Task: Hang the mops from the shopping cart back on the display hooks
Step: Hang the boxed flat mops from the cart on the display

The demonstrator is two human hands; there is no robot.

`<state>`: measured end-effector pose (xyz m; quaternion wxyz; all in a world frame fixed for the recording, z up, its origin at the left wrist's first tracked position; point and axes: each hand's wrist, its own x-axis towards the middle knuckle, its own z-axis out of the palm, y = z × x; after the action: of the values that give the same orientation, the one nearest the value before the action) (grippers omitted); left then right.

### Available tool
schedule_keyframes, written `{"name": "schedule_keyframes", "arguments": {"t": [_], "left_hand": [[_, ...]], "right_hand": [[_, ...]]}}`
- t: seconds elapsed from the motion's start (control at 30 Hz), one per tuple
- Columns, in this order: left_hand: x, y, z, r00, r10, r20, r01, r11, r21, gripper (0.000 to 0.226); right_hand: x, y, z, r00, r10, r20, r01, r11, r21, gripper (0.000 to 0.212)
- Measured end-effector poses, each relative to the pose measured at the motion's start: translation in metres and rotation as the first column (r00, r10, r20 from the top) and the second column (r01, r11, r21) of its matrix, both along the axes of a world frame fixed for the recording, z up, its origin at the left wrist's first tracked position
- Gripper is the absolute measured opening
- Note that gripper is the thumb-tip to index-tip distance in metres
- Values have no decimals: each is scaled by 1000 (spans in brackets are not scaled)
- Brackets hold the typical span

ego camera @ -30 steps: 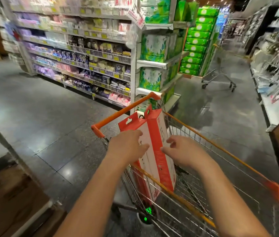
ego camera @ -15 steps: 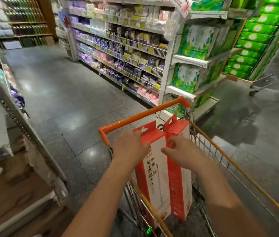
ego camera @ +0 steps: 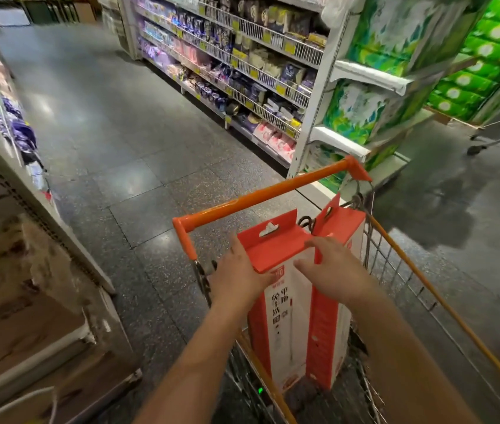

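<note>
Two tall red-and-white mop boxes stand upright in an orange wire shopping cart point(ego camera: 444, 304), close behind its handle bar point(ego camera: 261, 197). The front mop box point(ego camera: 285, 316) has a red hang tab on top. The rear mop box point(ego camera: 340, 221) stands just behind and to the right of it. My left hand point(ego camera: 239, 280) grips the front box's upper left side. From the other side, my right hand point(ego camera: 337, 270) holds its upper right edge, fingers reaching across the top. No display hooks are in view.
A shelf unit point(ego camera: 3, 117) with hanging goods runs along the left, with cardboard cartons point(ego camera: 22, 316) below it. Stocked shelving point(ego camera: 242, 71) and green tissue packs point(ego camera: 358, 108) stand ahead on the right. Another cart point(ego camera: 499, 133) shows at the far right. Dark tiled floor point(ego camera: 114, 123) lies between.
The view has swung left, bringing the left shelf unit into sight. The front box went from leaning to upright. Both hands stayed on it.
</note>
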<state>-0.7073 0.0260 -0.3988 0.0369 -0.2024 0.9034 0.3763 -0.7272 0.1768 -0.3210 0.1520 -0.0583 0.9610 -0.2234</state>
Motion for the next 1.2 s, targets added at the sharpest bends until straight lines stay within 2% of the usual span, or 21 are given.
{"name": "schedule_keyframes", "arguments": {"t": [0.17,0.33,0.57,0.7,0.8,0.9,0.97,1.03,1.1,1.17,1.2], "left_hand": [[-5,4,-20,990,97,-97,-72,969,235,100],[-2,7,-22,977,189,-100,-130,895,428,84],[19,27,-8,952,237,-195,-125,881,457,87],[27,29,24,927,229,-299,-55,868,494,90],[35,29,53,892,248,-377,11,823,568,90],[44,30,84,862,241,-447,99,784,613,86],[50,31,104,845,208,-492,181,755,630,94],[54,30,120,832,168,-529,271,709,651,102],[60,29,135,815,128,-565,350,668,657,98],[65,26,148,799,102,-592,417,616,669,93],[69,24,154,795,89,-600,445,585,678,92]], "right_hand": [[-11,-1,-10,999,14,32,-15,1000,19,58],[-13,3,-19,999,25,41,-26,1000,9,53],[-5,23,-9,997,-14,-70,9,997,-75,58],[5,36,8,981,-84,-174,45,974,-220,69],[16,46,22,957,-189,-219,73,890,-450,84],[28,57,32,962,-258,-86,150,767,-624,92],[36,63,40,970,-242,-11,159,672,-724,89],[45,68,47,976,-220,-9,135,630,-765,89],[58,67,57,968,-243,-56,104,600,-793,85],[72,62,68,941,-321,-108,92,549,-831,76],[79,59,74,921,-371,-122,100,525,-845,79]]}}
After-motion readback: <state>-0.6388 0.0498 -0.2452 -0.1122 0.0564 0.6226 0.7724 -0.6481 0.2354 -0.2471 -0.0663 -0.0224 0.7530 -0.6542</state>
